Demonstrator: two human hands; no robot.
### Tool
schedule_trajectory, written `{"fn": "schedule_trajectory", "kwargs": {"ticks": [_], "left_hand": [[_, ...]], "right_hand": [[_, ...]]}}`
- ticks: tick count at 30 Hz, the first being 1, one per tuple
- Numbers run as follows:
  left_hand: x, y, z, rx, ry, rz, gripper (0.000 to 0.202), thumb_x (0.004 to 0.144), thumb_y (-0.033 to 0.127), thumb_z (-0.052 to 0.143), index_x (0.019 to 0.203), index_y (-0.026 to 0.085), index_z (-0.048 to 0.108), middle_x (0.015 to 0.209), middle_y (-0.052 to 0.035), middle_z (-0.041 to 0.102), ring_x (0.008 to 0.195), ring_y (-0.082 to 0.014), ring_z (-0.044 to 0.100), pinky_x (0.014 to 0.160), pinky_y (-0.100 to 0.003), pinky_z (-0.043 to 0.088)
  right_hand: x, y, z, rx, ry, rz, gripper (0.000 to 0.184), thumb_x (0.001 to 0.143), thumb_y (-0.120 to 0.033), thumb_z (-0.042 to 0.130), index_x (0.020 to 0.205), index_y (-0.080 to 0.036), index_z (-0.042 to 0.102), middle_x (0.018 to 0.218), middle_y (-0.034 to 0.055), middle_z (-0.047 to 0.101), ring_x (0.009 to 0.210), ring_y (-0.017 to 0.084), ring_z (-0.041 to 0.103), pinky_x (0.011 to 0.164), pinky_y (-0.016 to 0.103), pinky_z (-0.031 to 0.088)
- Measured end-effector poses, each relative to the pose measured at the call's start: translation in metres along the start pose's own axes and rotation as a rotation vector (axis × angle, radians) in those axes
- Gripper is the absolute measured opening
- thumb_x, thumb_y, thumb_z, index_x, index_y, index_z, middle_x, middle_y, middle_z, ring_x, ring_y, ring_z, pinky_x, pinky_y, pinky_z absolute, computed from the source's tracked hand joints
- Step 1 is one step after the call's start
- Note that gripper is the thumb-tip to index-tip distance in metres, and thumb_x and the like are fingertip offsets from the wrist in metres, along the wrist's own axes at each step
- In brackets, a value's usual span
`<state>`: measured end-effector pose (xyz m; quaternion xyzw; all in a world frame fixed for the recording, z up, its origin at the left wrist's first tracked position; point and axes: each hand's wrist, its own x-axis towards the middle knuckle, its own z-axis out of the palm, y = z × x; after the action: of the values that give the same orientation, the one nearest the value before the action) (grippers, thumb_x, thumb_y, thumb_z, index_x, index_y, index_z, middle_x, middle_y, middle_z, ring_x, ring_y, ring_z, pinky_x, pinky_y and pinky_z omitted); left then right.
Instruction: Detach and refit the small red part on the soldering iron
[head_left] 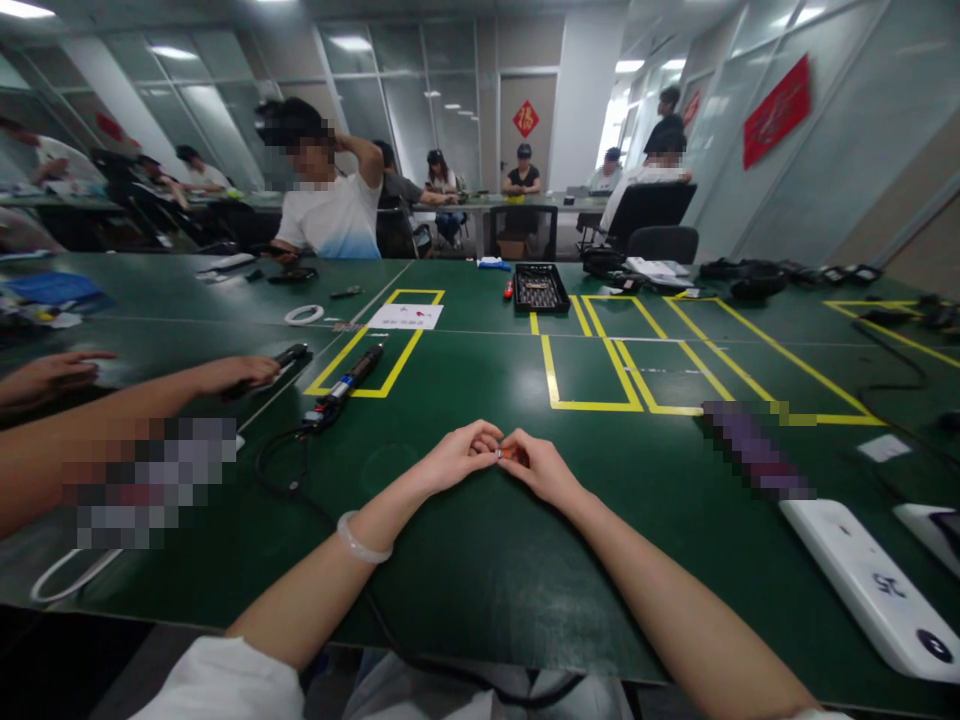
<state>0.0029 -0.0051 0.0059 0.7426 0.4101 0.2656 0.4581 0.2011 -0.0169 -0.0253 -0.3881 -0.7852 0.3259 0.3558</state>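
Observation:
Above the green table (450, 570), my left hand (463, 455) and my right hand (544, 468) meet at the fingertips. Between them is a small piece (502, 455) with orange and silver parts, pinched by both hands. Fingers cover most of it, so its kind is unclear. A pale bangle (363, 540) circles my left wrist. To the left of my hands lies a black and blue pen-shaped power tool (351, 380), with a black cord (262, 450) running from it.
A co-worker's hand (244, 373) rests by a dark tool (292, 357) at left. Yellow tape (600, 407) outlines areas. Farther back are a black tray (541, 307), a printed sheet (406, 317) and a tape roll (304, 315). A white device (862, 580) lies at right.

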Motion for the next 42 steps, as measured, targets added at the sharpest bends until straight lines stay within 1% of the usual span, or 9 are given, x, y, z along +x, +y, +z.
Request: {"fn": "schedule_trajectory", "kwargs": {"ticks": [6,17,23,27,29,32,36,39,42], "left_hand": [[-0.004,0.004,0.002,0.043,0.072,0.029,0.021,0.083,0.030,0.060,0.100,0.017,0.061,0.096,-0.0044,0.067,0.085,-0.0144,0.062,0.077,-0.027,0.048],[-0.009,0.013,0.005,0.130,0.076,0.098,0.021,0.087,0.031,0.057,0.105,0.021,0.059,0.097,-0.0027,0.069,0.089,-0.0155,0.065,0.082,-0.028,0.049],[-0.010,0.012,0.004,0.186,0.089,0.090,0.019,0.090,0.033,0.053,0.101,0.020,0.061,0.096,-0.0027,0.070,0.089,-0.0159,0.065,0.081,-0.027,0.049],[-0.006,0.006,-0.002,0.223,0.066,0.093,0.024,0.091,0.038,0.050,0.104,0.020,0.060,0.097,-0.0024,0.070,0.089,-0.0158,0.065,0.081,-0.027,0.049],[-0.003,-0.001,-0.018,0.305,0.123,0.072,0.028,0.091,0.041,0.048,0.108,0.021,0.059,0.101,-0.0033,0.069,0.093,-0.0167,0.064,0.083,-0.029,0.048],[-0.006,-0.020,-0.062,0.586,0.331,-0.034,0.037,0.090,0.045,0.050,0.117,0.021,0.056,0.114,-0.0080,0.063,0.106,-0.0220,0.060,0.092,-0.035,0.045],[-0.032,-0.056,-0.138,1.000,0.655,-0.395,0.058,0.082,0.044,0.060,0.130,0.015,0.047,0.137,-0.0186,0.046,0.125,-0.0365,0.044,0.099,-0.047,0.039],[-0.059,-0.078,-0.181,0.999,0.658,-0.734,0.066,0.075,0.048,0.067,0.125,0.008,0.049,0.131,-0.0237,0.049,0.114,-0.0422,0.050,0.085,-0.049,0.046],[-0.075,-0.089,-0.203,0.930,0.604,-0.853,0.052,0.073,0.044,0.069,0.109,0.008,0.058,0.102,-0.0168,0.064,0.093,-0.0361,0.060,0.070,-0.041,0.047]], "right_hand": [[0.000,0.002,0.001,0.086,0.006,0.029,0.014,0.085,-0.027,0.062,0.095,-0.019,0.055,0.071,-0.0027,0.061,0.060,0.011,0.055,0.058,0.021,0.040],[0.005,0.009,0.004,0.342,0.007,0.160,0.028,0.090,-0.045,0.054,0.085,-0.017,0.055,0.066,-0.0001,0.062,0.059,0.012,0.058,0.061,0.024,0.046],[0.005,0.011,0.007,0.387,0.029,0.119,0.028,0.084,-0.041,0.063,0.098,-0.019,0.052,0.075,-0.0011,0.062,0.063,0.012,0.058,0.060,0.023,0.045],[0.004,0.010,0.005,0.357,0.010,0.123,0.024,0.086,-0.040,0.060,0.094,-0.018,0.054,0.076,-0.0008,0.061,0.063,0.011,0.056,0.059,0.022,0.043],[0.004,0.010,0.004,0.322,0.016,0.134,0.024,0.087,-0.040,0.060,0.093,-0.017,0.056,0.074,-0.0011,0.060,0.062,0.010,0.054,0.058,0.022,0.041],[0.003,0.010,0.003,0.275,0.023,0.142,0.025,0.086,-0.041,0.061,0.091,-0.017,0.057,0.073,-0.0015,0.059,0.061,0.010,0.051,0.056,0.021,0.039],[0.003,0.009,0.002,0.262,0.014,0.138,0.024,0.085,-0.039,0.061,0.092,-0.017,0.058,0.074,-0.0013,0.058,0.062,0.010,0.050,0.057,0.021,0.039],[0.004,0.007,0.003,0.255,0.006,0.148,0.023,0.085,-0.039,0.061,0.092,-0.017,0.058,0.073,-0.0013,0.058,0.062,0.010,0.050,0.057,0.021,0.039],[0.004,0.005,0.005,0.253,0.007,0.150,0.023,0.085,-0.038,0.061,0.092,-0.016,0.059,0.073,-0.0015,0.058,0.062,0.010,0.050,0.058,0.021,0.039]]}}
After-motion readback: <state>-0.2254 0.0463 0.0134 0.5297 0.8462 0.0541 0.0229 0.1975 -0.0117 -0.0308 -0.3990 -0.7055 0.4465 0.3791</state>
